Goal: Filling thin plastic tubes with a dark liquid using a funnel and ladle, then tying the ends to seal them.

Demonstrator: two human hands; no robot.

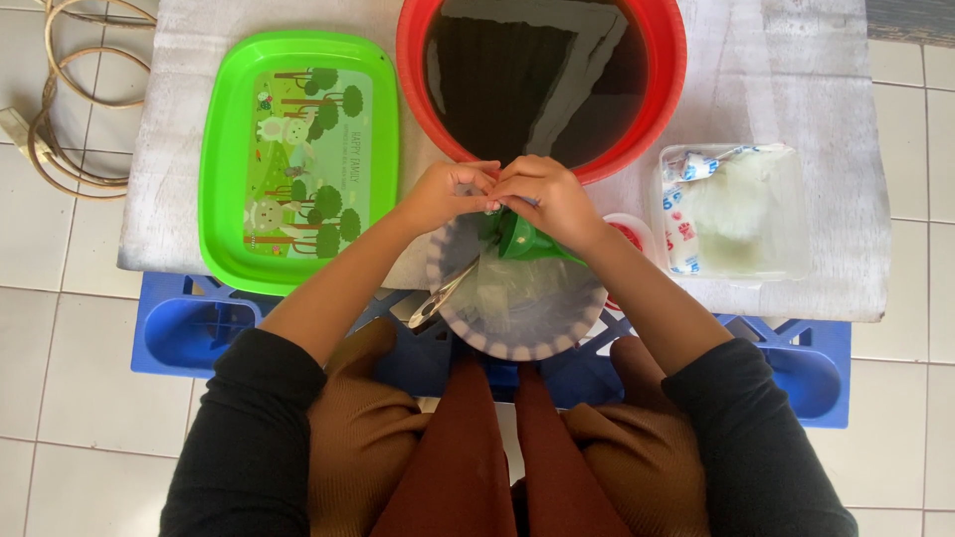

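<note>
Both grips meet above the near edge of the desk: the left hand [443, 194] and the right hand [547, 202] are pinched together, fingertips touching, clenched on a small green wrapped piece [525, 242] whose folded point hangs below the right palm. It looks like a leaf or green wrapper shaped into a cone, though what is inside I cannot tell. Directly under the hands sits a round plate [517, 348] with a scalloped, pale-and-dark rim, overhanging the desk edge toward the person's lap; a clear plastic sheet lies in it and a metal spoon [438, 298] rests on its left side. Just beside the right wrist, a small white cup with something red [629, 233] peeks out. Below the desk, blue plastic crates [189, 328] stand on the tiled floor. To the left, flat on the whitish desk [776, 109], lies a bright green tray [229, 159] with a cartoon picture of trees and animals. To the right sits a clear plastic container [736, 214] holding pale contents and a small packet. Farther off, just beyond the hands, stands a red basin [667, 89] filled with dark liquid. At the far left, a coiled cable [70, 99] lies on the floor.
</note>
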